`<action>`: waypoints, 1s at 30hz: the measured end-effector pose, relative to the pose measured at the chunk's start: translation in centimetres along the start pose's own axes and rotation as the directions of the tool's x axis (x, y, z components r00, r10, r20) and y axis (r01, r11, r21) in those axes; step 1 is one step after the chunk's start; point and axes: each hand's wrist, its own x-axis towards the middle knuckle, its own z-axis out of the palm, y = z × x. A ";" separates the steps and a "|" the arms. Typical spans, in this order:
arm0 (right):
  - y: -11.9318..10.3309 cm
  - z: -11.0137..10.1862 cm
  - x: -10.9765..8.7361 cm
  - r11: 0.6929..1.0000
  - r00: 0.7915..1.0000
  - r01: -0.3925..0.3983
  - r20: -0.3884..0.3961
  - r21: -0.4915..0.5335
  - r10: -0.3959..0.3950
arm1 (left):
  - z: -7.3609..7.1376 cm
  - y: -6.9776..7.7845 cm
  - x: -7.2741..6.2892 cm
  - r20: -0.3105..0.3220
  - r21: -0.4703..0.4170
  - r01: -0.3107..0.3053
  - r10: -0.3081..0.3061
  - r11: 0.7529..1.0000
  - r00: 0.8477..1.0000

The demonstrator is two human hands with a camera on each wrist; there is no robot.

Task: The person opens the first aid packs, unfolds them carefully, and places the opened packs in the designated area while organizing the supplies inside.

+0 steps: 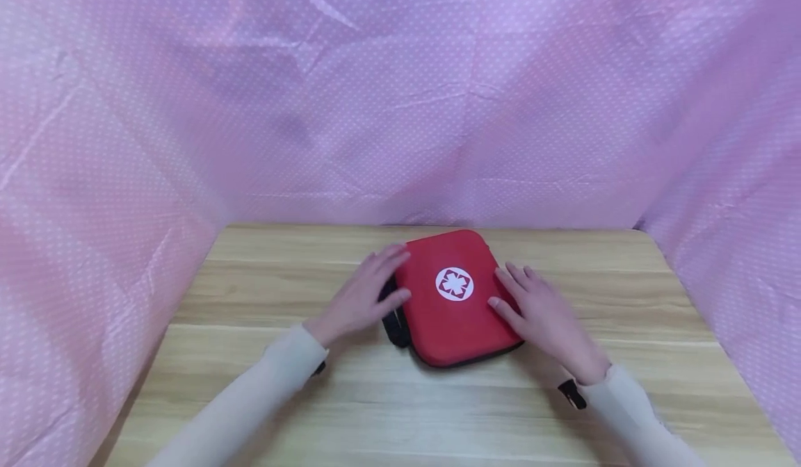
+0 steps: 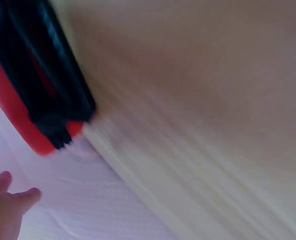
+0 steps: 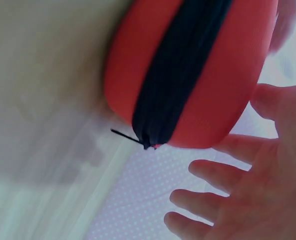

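Note:
A red zip-up first aid case (image 1: 450,331) lies slightly turned on the table, a white round emblem (image 1: 455,283) on its lid. Along its left side runs a black carry handle (image 1: 395,322), seen close in the left wrist view as a dark strap (image 2: 63,75). My left hand (image 1: 363,293) hovers by that side, fingers spread and fingertips over the lid's edge. On the opposite side, my right hand (image 1: 547,314) has thumb and fingertips at the lid's right edge, fingers extended. The right wrist view shows the black zipper band (image 3: 180,65) with a thin pull (image 3: 125,136) at the corner.
The case sits on a light wood-grain table (image 1: 281,272), toward the back edge. Pink dotted cloth (image 1: 438,119) hangs behind the table and along both sides. Dark bands (image 1: 572,393) show at the wrists below pale sleeves (image 1: 250,390).

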 end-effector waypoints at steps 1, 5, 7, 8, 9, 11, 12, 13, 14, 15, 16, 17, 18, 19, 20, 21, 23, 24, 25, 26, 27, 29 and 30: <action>-0.2 0.2 -0.4 1.000 1.000 0.000 -0.006 -0.001 0.000 | -0.1 -0.6 0.6 -0.006 -0.020 0.054 -0.054 0.998 0.999; -1.2 0.8 -1.7 1.000 1.000 -0.006 -0.028 0.005 0.006 | 0.0 -2.4 2.7 0.037 -0.093 0.243 -0.240 0.966 0.970; -1.6 1.2 -2.2 1.000 0.999 -0.004 -0.041 0.009 0.004 | 0.1 -3.0 3.6 0.075 -0.124 0.311 -0.304 0.942 0.950; -1.8 1.4 -2.3 1.000 0.999 -0.003 -0.045 0.009 0.003 | 0.3 -3.3 3.9 0.091 -0.135 0.339 -0.329 0.931 0.940; -2.0 1.6 -2.5 1.000 0.999 -0.003 -0.048 0.010 0.004 | 0.4 -3.6 4.2 0.103 -0.142 0.359 -0.346 0.923 0.932; -2.2 1.9 -2.8 1.000 0.999 -0.008 -0.054 0.010 0.008 | 0.7 -4.2 4.6 0.120 -0.160 0.386 -0.370 0.908 0.921; -2.2 2.1 -2.9 1.000 0.998 -0.014 -0.055 0.015 0.014 | 0.8 -4.4 4.8 0.125 -0.166 0.392 -0.375 0.905 0.919; -2.2 2.2 -2.9 1.000 0.998 -0.019 -0.057 0.018 0.020 | 1.0 -4.6 4.9 0.129 -0.171 0.394 -0.376 0.903 0.917; -2.2 2.3 -3.0 0.999 0.998 -0.026 -0.058 0.022 0.027 | 1.1 -4.8 4.9 0.132 -0.176 0.394 -0.376 0.902 0.917; -2.2 2.4 -3.1 0.999 0.998 -0.033 -0.058 0.026 0.034 | 1.2 -4.9 5.0 0.134 -0.181 0.393 -0.374 0.901 0.918; -2.1 2.4 -3.1 0.999 0.997 -0.038 -0.059 0.029 0.039 | 1.2 -5.0 4.9 0.139 -0.183 0.393 -0.372 0.901 0.918; -2.1 2.4 -3.1 0.998 0.997 -0.044 -0.057 0.036 0.046 | 1.3 -5.0 4.9 0.146 -0.185 0.393 -0.370 0.901 0.917; -2.0 2.4 -3.2 0.998 0.997 -0.049 -0.052 0.044 0.051 | 1.3 -5.0 4.8 0.155 -0.192 0.393 -0.368 0.899 0.917; -1.9 2.3 -3.2 0.997 0.997 -0.053 -0.047 0.052 0.056 | 1.3 -5.0 4.7 0.164 -0.196 0.396 -0.368 0.897 0.915; -1.8 2.2 -3.2 0.997 0.997 -0.057 -0.043 0.059 0.059 | 1.3 -4.9 4.6 0.170 -0.198 0.396 -0.367 0.897 0.915; -1.7 2.1 -3.3 0.996 0.997 -0.061 -0.039 0.066 0.064 | 1.4 -4.8 4.6 0.176 -0.198 0.398 -0.367 0.896 0.913; -1.3 1.9 -3.4 0.994 0.997 -0.070 -0.037 0.078 0.073 | 1.4 -4.6 4.4 0.181 -0.202 0.405 -0.373 0.892 0.910; -1.1 1.7 -3.4 0.994 0.996 -0.074 -0.038 0.085 0.077 | 1.4 -4.5 4.3 0.179 -0.203 0.408 -0.376 0.890 0.909; -0.8 1.6 -3.4 0.993 0.996 -0.078 -0.041 0.090 0.082 | 1.4 -4.4 4.2 0.174 -0.202 0.408 -0.378 0.890 0.909; -0.5 1.5 -3.5 0.992 0.995 -0.085 -0.044 0.089 0.089 | 1.4 -4.3 4.1 0.170 -0.199 0.408 -0.379 0.891 0.910; -0.2 1.4 -3.5 0.991 0.994 -0.093 -0.045 0.091 0.097 | 1.4 -4.1 3.9 0.166 -0.195 0.411 -0.383 0.890 0.909; 0.3 1.2 -3.5 0.989 0.993 -0.107 -0.041 0.100 0.111 | 1.3 -3.8 3.3 0.159 -0.187 0.422 -0.397 0.887 0.904; 0.5 1.0 -3.4 0.987 0.992 -0.117 -0.034 0.108 0.121 | 1.2 -3.6 3.0 0.158 -0.185 0.430 -0.405 0.884 0.901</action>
